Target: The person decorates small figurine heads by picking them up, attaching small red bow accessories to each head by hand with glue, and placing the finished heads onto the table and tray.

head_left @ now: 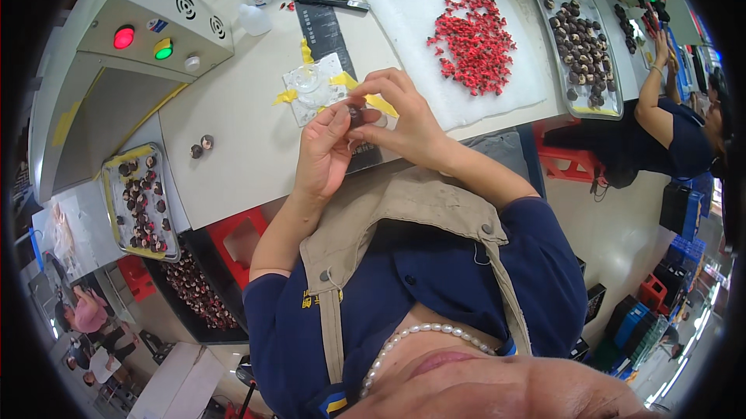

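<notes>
Head view: small dark round part (356,115) pinched between left hand (325,147) and right hand (400,117), both grips closed on it, raised above table (233,108) near taped clear fixture (311,89), likely for close inspection.

A single view, from a wide fisheye camera worn on the person's head, looks steeply down and slightly forward — the wearer's own chin and a white pearl necklace (423,333) fill the lower edge, very near the lens. The two bare hands, left hand (325,151) and right hand (400,116), sit close to the picture's centre, near the camera. Beyond them the cream-white worktable (233,108) runs toward the upper edge, its straight edges bent by the lens. The rim takes in far things — a grey metal control box with red and green lamps (151,19) at upper left, a co-worker's dark blue sleeve (684,143) at right
</notes>
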Motion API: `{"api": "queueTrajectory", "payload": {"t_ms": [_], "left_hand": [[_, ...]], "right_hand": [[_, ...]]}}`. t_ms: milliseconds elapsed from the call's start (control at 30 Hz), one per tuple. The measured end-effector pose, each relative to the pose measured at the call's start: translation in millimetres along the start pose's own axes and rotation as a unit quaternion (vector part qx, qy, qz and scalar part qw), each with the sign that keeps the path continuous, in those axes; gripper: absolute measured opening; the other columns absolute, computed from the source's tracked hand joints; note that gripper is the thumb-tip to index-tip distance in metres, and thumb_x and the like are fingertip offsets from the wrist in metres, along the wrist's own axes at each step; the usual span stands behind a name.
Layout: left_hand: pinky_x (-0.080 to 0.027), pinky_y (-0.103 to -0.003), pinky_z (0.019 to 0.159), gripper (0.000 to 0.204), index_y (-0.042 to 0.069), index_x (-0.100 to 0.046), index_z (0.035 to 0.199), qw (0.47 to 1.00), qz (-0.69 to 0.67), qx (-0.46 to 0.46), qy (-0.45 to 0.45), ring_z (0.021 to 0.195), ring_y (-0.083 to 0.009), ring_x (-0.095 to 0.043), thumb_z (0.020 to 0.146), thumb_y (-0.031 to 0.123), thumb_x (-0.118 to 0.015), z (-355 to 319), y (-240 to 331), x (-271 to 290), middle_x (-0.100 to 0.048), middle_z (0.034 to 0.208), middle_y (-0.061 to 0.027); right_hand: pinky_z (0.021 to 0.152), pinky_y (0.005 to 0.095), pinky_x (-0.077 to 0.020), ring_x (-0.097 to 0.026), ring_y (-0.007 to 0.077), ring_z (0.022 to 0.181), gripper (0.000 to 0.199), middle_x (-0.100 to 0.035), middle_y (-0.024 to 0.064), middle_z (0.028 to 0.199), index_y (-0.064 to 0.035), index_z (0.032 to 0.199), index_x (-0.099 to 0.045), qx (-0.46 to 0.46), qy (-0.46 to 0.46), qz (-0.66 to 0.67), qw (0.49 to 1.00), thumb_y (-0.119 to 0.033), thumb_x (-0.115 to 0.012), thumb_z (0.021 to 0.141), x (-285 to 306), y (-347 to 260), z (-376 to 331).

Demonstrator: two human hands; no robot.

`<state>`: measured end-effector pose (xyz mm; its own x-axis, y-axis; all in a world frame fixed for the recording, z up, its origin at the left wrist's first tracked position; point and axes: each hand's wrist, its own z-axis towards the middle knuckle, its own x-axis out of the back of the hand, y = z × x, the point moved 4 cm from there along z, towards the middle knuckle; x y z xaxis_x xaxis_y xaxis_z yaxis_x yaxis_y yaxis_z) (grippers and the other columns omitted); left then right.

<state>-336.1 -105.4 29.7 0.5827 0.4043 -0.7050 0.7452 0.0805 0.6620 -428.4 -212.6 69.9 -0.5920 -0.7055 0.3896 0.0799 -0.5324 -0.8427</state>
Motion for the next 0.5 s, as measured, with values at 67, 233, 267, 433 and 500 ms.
{"api": "queueTrajectory", "payload": {"t_ms": [67,233,267,433,500], "left_hand": [[-0.049,-0.03,0.081,0.031,-0.001,-0.054,0.116,1.0,0.001,-0.006,0.002,0.096,-0.0174,-0.062,0.093,0.02,-0.054,-1.8,0.5,0.0,-0.065,0.102,-0.0134],[-0.048,-0.032,0.084,0.03,-0.002,-0.055,0.114,0.998,0.01,-0.052,0.04,0.094,-0.0193,-0.063,0.092,0.018,-0.056,-15.2,5.6,13.8,-0.065,0.1,-0.0134],[-0.048,-0.032,0.085,0.03,-0.003,-0.054,0.114,0.998,0.005,-0.056,0.042,0.095,-0.0193,-0.062,0.092,0.017,-0.056,-18.3,6.0,18.2,-0.066,0.098,-0.0133],[-0.047,-0.033,0.088,0.032,-0.003,-0.053,0.116,0.991,-0.001,-0.112,0.067,0.095,-0.0195,-0.062,0.091,0.017,-0.057,-33.4,12.4,37.4,-0.066,0.097,-0.0132],[-0.046,-0.036,0.093,0.034,-0.004,-0.051,0.118,0.99,0.01,-0.115,0.077,0.097,-0.0196,-0.061,0.09,0.016,-0.057,-37.2,13.9,43.0,-0.065,0.1,-0.0128]], "right_hand": [[0.085,0.0324,-0.043,-0.052,0.0242,0.108,0.052,-0.054,0.0114,0.114,-0.0055,0.115,-0.053,-0.02,0.023,0.028,0.999,-0.01,-0.076,0.069,6.1,-5.0,-6.7],[0.083,0.0341,-0.0448,-0.056,0.0259,0.102,0.041,-0.057,0.0125,0.107,-0.0055,0.112,-0.055,-0.068,0.047,0.001,0.997,-0.011,-0.071,0.075,21.8,15.4,-24.9],[0.081,0.033,-0.045,-0.057,0.0241,0.101,0.037,-0.058,0.0121,0.105,-0.0053,0.111,-0.056,-0.097,0.052,-0.023,0.994,-0.011,-0.069,0.077,25.4,23.0,-26.9],[0.069,0.024,-0.0412,-0.06,0.0105,0.085,0.021,-0.066,0.0053,0.093,-0.003,0.106,-0.061,-0.149,0.082,-0.008,0.985,-0.004,-0.058,0.085,33.2,43.0,-31.5],[0.067,0.024,-0.0418,-0.061,0.0107,0.084,0.018,-0.066,0.0061,0.092,-0.003,0.103,-0.062,-0.145,0.072,-0.024,0.986,-0.004,-0.059,0.085,30.2,45.2,-26.8]]}}
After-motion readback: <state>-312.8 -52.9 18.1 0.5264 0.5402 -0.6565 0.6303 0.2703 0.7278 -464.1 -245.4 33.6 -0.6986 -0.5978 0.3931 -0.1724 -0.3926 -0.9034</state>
